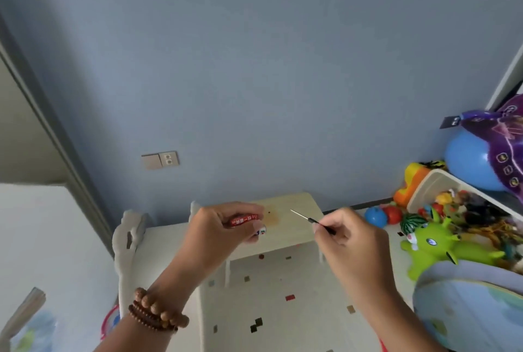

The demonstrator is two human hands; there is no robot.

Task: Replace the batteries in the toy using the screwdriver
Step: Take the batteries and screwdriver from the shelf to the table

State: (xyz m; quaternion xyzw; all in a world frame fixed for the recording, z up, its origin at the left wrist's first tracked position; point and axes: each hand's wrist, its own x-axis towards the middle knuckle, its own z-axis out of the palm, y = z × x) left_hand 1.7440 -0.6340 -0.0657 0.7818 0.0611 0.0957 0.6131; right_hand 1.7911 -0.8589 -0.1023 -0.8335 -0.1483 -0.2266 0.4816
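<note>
My left hand (218, 228) is closed around a red battery (245, 220) with white lettering, held above the near edge of a small pale wooden table (294, 227). A small white object with coloured marks (261, 231) shows just under its fingertips. My right hand (346, 234) pinches a thin screwdriver (308, 219) with a black handle and a bare metal shaft that points up and to the left over the table. The hands are apart, with the table top between them. I cannot pick out the toy that takes the batteries.
A white chair back (127, 238) stands left of the table. A bin of toys (464, 210), a green rubber animal (435, 249), blue balls (469, 163) and a purple bag crowd the right. A round blue stool (475, 309) is at lower right. The speckled floor (283, 300) lies below.
</note>
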